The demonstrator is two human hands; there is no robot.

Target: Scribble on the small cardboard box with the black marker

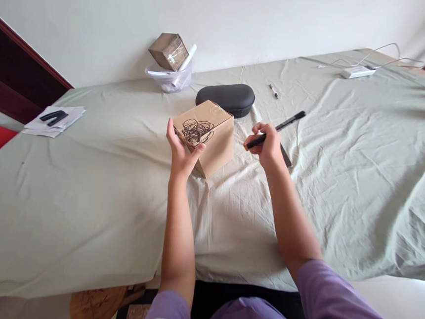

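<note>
My left hand (pixel 183 152) grips the near left corner of a brown cardboard box (pixel 217 147), thumb and fingers spread along its edges. The box sits tilted on the cloth. A tangle of thin black lines (pixel 196 131) covers part of its top; whether it is ink or thread I cannot tell. To the right of the box and apart from it, my right hand (pixel 268 143) is closed around a long black marker (pixel 290 120). Partly hidden beneath that wrist lies a dark flat object (pixel 285 157).
A black hard case (pixel 227 97) lies just behind the box. Farther back are a clear tub (pixel 170 81) with a smaller box (pixel 169 51), a pen (pixel 273 91) and a power strip (pixel 357 72). At left, a black stapler-like object (pixel 54 117) rests on papers (pixel 47 128). Wrinkled cloth (pixel 101 194) covers the table.
</note>
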